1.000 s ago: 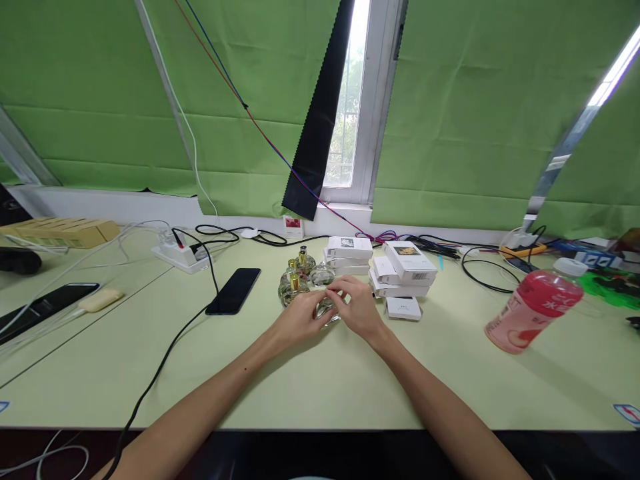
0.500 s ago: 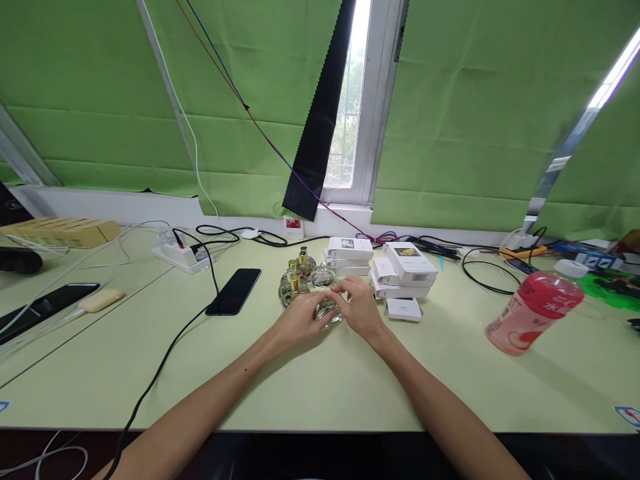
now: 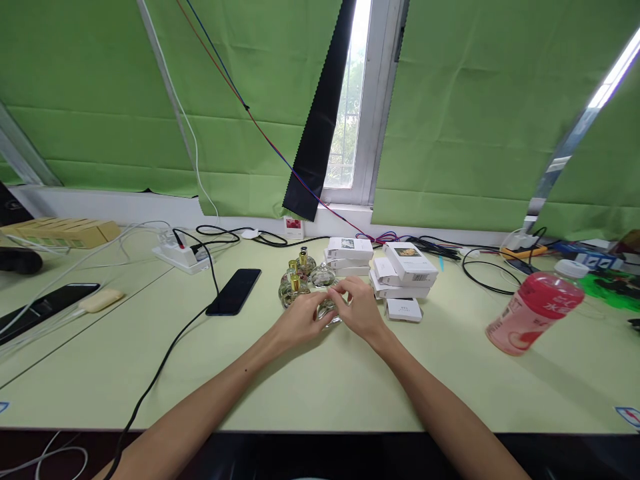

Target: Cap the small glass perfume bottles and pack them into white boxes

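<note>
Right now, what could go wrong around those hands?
The glass bottle between the left hand and right hand might slip; it is partly hidden. The left hand could knock the gold-topped bottles just beyond it. The boxes near the right hand are unevenly stacked, so a nudge might topple them.

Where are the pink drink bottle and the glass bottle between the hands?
Pink drink bottle point(image 3: 536, 311): head view, middle of its side.
Glass bottle point(image 3: 327, 309): head view, visible part of its body.
</note>
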{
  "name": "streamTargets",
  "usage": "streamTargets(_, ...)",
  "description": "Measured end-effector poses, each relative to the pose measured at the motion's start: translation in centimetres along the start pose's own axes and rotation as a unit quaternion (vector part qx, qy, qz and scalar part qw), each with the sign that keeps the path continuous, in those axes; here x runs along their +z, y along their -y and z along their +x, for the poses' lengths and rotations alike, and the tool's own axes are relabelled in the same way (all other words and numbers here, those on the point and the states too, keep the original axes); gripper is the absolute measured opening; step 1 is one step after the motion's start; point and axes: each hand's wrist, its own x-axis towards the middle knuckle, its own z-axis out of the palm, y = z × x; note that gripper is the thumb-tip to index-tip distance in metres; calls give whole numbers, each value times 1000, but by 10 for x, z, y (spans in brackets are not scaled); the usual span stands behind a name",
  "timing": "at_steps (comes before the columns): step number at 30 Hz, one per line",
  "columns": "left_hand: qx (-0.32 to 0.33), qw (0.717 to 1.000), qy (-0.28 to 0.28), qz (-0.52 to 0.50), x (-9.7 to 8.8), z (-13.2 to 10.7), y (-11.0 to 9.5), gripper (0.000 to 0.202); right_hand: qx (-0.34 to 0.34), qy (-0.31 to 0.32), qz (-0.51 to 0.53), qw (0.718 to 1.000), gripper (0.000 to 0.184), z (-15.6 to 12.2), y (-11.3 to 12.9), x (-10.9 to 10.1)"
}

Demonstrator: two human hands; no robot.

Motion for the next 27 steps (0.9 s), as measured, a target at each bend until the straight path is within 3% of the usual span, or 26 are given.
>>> streamTargets(8, -8, 1000, 8, 8, -2, 0, -3, 28, 25, 25, 27, 999, 18, 1, 1, -1)
streamTargets(12, -5, 1000, 9, 2, -3, 1, -3, 29, 69, 37, 79, 994, 14, 3, 1, -1)
streamTargets(17, -2, 1000, 2, -1, -2, 0, -4, 33, 157, 63, 182, 969, 16, 6, -3, -3)
streamTargets(27, -5, 1000, 2, -7, -2, 0, -4, 35, 248, 95, 303, 915, 31, 9, -5, -9)
